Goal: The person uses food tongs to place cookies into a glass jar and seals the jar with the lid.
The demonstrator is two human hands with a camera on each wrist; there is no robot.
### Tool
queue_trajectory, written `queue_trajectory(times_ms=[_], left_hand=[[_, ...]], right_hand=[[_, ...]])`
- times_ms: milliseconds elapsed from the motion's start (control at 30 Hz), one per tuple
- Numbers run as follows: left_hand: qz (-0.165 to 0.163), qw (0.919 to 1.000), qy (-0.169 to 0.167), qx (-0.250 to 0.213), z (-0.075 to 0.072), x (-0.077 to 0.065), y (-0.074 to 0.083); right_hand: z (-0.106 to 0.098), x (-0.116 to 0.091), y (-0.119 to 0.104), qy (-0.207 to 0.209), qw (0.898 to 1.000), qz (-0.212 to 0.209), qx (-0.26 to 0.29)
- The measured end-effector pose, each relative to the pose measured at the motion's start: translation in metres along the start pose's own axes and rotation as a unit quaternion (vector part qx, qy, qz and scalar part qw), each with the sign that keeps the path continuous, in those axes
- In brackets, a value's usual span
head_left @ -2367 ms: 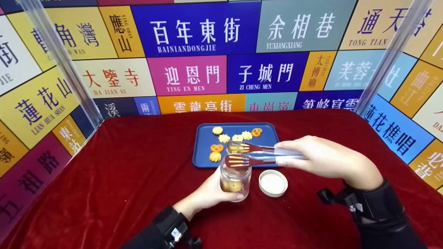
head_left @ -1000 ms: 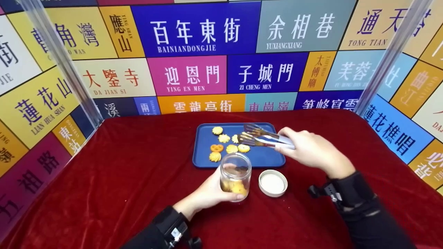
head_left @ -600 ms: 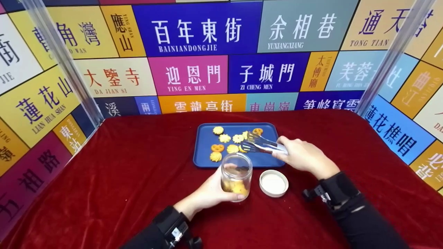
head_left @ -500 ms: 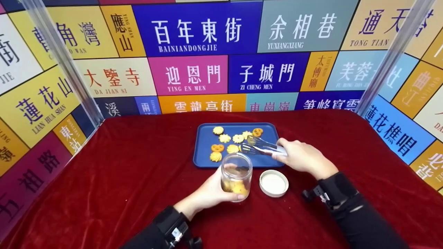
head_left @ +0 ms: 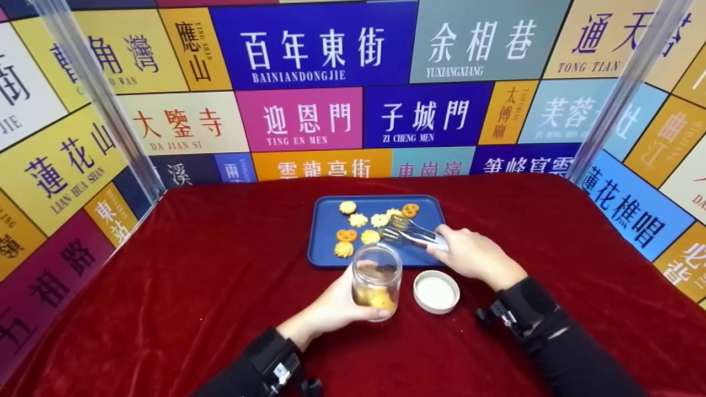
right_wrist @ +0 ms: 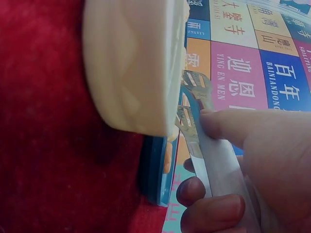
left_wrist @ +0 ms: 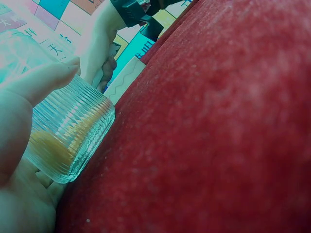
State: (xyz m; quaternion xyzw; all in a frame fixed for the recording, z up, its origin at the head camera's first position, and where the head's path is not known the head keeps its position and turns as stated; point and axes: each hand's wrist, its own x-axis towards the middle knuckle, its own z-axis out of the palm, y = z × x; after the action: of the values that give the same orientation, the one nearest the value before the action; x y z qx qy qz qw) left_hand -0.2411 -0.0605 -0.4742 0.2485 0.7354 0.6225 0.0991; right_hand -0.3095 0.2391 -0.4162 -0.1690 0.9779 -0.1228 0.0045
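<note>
My left hand (head_left: 336,303) grips an open-topped clear glass jar (head_left: 380,275), fingers behind and thumb in front. The left wrist view shows its ribbed wall, with yellow cookies (left_wrist: 51,150) at the bottom. My right hand (head_left: 471,253) holds metal tongs (head_left: 419,238) by their pale handle. The slotted heads are over the right part of the blue tray (head_left: 324,258), apart from each other. They partly cover cookies there; whether they pinch one I cannot tell. On the tray lie several flower-shaped butter cookies (head_left: 370,237), a swirled cookie (head_left: 344,250) and two pretzels (head_left: 346,235).
A pale round lid (head_left: 436,292) lies inside-up just right of the jar, below my right hand. It looms close in the right wrist view. Red velvet cloth (head_left: 220,286) covers the table. Sign-covered panels (head_left: 309,49) stand behind and at both sides.
My right hand has brought the tongs from above the jar's mouth back to the tray's right part, lately shifting slightly left and lower. My left hand and the jar stay in place.
</note>
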Motion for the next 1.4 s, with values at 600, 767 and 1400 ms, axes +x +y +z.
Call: queue_trajectory(times_ms=[600,767,1400], left_hand=[[-0.002,1.0000,-0.001,-0.006,0.000,0.000,-0.001],[-0.001,1.0000,0.000,-0.003,0.000,0.000,-0.001],[-0.006,1.0000,0.002,-0.006,0.001,-0.001,0.000]], right_hand=[[-0.007,-0.002,0.007,0.011,0.998,-0.041,-0.044],[-0.013,-0.003,0.008,0.012,0.999,-0.040,-0.035],[-0.050,-0.015,0.014,0.022,0.998,-0.051,-0.001]])
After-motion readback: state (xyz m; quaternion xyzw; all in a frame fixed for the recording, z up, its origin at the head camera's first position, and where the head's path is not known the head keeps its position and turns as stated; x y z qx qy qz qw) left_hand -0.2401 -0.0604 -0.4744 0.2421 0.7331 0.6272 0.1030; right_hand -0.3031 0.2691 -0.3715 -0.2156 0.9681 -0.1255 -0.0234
